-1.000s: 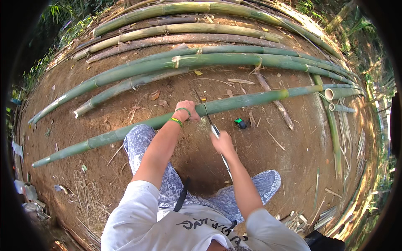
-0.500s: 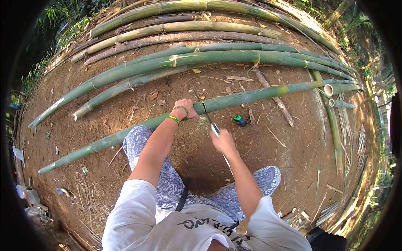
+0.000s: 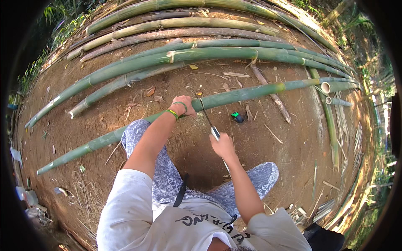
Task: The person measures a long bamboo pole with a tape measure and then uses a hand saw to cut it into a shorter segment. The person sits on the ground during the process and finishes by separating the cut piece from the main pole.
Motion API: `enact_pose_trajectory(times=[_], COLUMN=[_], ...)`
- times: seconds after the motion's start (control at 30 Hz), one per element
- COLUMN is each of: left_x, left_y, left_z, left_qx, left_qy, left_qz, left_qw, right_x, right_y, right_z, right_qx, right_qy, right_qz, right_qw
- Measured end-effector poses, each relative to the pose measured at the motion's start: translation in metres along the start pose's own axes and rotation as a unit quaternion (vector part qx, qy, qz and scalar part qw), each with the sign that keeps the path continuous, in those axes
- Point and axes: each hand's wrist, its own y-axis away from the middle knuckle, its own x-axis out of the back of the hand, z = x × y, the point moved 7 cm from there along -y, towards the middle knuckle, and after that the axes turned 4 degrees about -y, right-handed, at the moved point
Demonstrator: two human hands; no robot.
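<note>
A long green bamboo pole (image 3: 245, 94) crosses in front of me, slanting up from lower left to right. My left hand (image 3: 186, 107), with green and yellow bands at its wrist, is wrapped over the pole and grips it. Just right of that hand, a narrow saw (image 3: 207, 116) lies with its dark blade against the pole. My right hand (image 3: 223, 145) is closed round the saw's white and black handle, nearer to my body. The fingers' undersides are hidden. The pole's left part passes by my left knee.
A green and black tape measure (image 3: 237, 116) lies on the dirt beyond my right hand. Several bamboo poles (image 3: 146, 62) lie farther off, with a brown stick (image 3: 272, 94) between. Cut hollow bamboo ends (image 3: 326, 87) and split strips are at the right.
My right hand has drawn the saw slightly back toward me, so less blade shows past the pole. My left hand still holds the pole. The whole view has shifted a little.
</note>
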Motion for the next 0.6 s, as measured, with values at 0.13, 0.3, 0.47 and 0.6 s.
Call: enact_pose_trajectory(times=[0.13,0.3,0.47,0.6], left_x=[0.007,0.002,0.005,-0.005], left_y=[-0.001,-0.003,-0.002,-0.005], left_z=[0.010,0.006,0.006,-0.007], left_qx=[-0.002,-0.003,-0.013,-0.017], left_qy=[-0.005,-0.001,-0.021,-0.012], left_qz=[-0.019,-0.006,-0.031,0.018], left_qw=[1.000,1.000,0.999,1.000], right_x=[0.003,0.014,0.001,0.000], right_y=[-0.022,0.020,-0.031,-0.003], right_z=[-0.007,0.017,-0.026,0.005], right_qx=[-0.020,-0.003,0.002,0.066], right_qy=[0.036,0.024,-0.027,-0.012], right_qz=[-0.005,-0.004,-0.021,0.011], right_qw=[0.999,1.000,0.999,0.998])
